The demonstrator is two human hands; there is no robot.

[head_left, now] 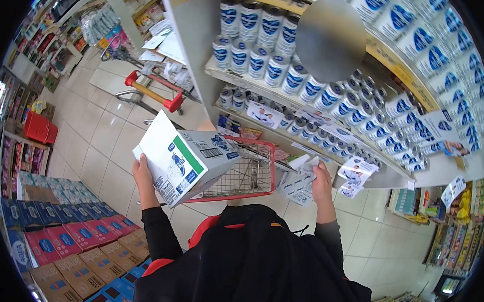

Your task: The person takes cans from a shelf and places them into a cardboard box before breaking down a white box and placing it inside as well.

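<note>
My left hand (pixel 143 177) is closed on the edge of a white carton (pixel 185 159) with a green stripe and blue print. The carton is tilted above the near side of a shopping cart (pixel 235 176) with a red rim. On the right, my right hand (pixel 321 182) grips a crumpled, pale printed sheet (pixel 300 185) that hangs beside the cart. What is inside the carton cannot be seen.
Shelves (pixel 305 101) of white and blue cans rise ahead and to the right. Another cart with a red handle (pixel 154 91) stands ahead left. Stacked boxes (pixel 74 242) line the left, and a red basket (pixel 40 127) is beyond them.
</note>
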